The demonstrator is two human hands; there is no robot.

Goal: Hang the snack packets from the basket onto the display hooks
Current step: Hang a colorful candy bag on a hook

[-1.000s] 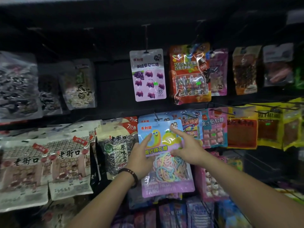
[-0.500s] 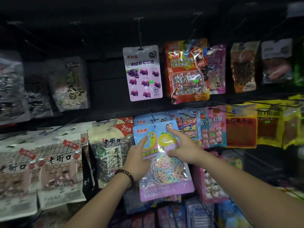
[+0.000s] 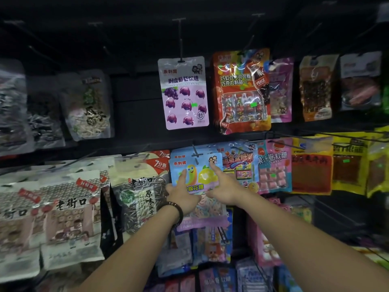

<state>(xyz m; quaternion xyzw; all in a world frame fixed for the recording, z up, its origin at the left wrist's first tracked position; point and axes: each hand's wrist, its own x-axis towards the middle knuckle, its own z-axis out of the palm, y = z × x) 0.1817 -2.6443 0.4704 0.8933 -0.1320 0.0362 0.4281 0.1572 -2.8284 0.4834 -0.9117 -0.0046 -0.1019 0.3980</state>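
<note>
while the blue marshmallow candy packet (image 3: pixel 196 172) is steadied against the display, it is gripped along its lower half by both hands: the left hand (image 3: pixel 182 196), wearing a dark beaded bracelet (image 3: pixel 176 211), is closed on the lower left edge with its index finger laid up the face, and the right hand (image 3: pixel 223 186) is closed on the lower right edge with its index finger stretched toward the top corner. the packet is held flat and upright, apparently so that its hanging slot is lined up with the black display hook (image 3: pixel 196 153) just above it; whether the slot is already threaded cannot be told. identical blue packets are seen behind it, so this peg is judged to be its proper place. a dark slatted wall is seen behind rows of pegs, with a purple grape gummy packet (image 3: pixel 183 92) hung above and sunflower seed bags (image 3: pixel 140 192) hung just left. the room is dimly lit, and the basket is not seen.
</note>
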